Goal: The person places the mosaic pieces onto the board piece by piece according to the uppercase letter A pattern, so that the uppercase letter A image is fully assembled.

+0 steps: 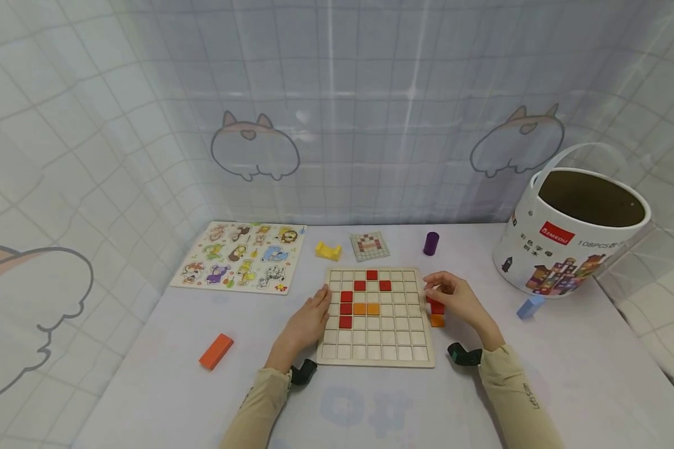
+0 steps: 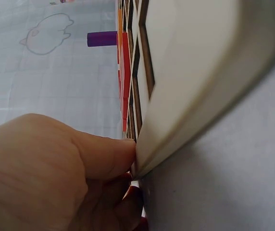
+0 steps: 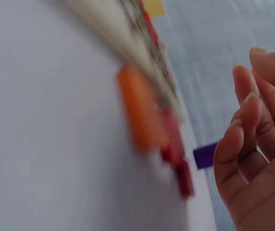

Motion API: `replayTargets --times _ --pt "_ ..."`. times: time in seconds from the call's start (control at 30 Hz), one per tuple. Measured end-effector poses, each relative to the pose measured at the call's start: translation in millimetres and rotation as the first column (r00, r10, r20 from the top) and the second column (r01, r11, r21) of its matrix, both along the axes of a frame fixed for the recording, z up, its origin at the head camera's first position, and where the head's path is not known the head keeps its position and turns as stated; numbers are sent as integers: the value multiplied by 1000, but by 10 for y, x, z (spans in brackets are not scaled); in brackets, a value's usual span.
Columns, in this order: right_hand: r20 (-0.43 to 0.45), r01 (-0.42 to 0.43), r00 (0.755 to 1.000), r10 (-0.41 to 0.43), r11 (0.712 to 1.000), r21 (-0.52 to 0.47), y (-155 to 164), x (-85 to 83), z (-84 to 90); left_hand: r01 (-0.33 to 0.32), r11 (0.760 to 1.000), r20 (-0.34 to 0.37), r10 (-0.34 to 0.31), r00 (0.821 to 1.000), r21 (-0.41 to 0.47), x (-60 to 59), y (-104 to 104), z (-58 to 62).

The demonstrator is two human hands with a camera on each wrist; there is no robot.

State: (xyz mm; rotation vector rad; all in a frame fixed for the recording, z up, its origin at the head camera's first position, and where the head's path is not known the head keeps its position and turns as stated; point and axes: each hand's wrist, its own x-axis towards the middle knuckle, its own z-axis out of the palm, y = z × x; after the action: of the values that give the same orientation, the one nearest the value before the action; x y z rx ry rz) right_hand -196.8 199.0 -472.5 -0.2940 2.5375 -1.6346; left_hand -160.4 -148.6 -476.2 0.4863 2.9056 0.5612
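The wooden grid board lies flat at the centre of the table, near the person. It carries red tiles in its upper-left cells and two orange tiles just right of them; most cells are bare.

Left hand: rests against the board's left edge. In the left wrist view the thumb presses the board's edge; the fingers lie fairly straight and enclose nothing.

Right hand: sits at the board's right edge, above loose red pieces and a loose orange piece that lie just beside the frame. The right wrist view shows the fingers relaxed, slightly curved and apart from the pieces. The head view suggests the fingertips may pinch a red piece near the board, but this cannot be confirmed.

Risks, as judged:
- A push from the left thumb could slide the board rightward into the loose pieces and scatter them.
- A piece lowered at a tilt could catch on a cell wall and jolt seated tiles out of place.
- The right sleeve could sweep the orange piece away.

Further out: a yellow block, a pattern card and a purple cylinder beyond the board; an animal puzzle far left; an orange block near left; a blue block and a bucket right.
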Motion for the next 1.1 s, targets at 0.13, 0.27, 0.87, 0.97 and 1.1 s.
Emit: replayTargets --times 0.13,0.27,0.87,0.97,1.1 --pt "35 1 999 -2 1000 27 143 66 -48 -18 999 -1 18 1000 -28 -17 2 -12" --pt "87 -22 996 18 999 36 272 134 -101 -16 1000 -5 16 1000 -23 -25 8 -23" --pt "74 -108 992 105 993 36 362 208 -223 -28 999 22 28 999 -17 -22 2 -43" --pt "41 -163 986 161 985 52 375 202 -241 -26 1000 23 26 999 -12 -22 5 -38" --pt "1 -217 976 217 975 52 394 197 -261 -23 1000 24 23 999 -13 -28 14 -37"
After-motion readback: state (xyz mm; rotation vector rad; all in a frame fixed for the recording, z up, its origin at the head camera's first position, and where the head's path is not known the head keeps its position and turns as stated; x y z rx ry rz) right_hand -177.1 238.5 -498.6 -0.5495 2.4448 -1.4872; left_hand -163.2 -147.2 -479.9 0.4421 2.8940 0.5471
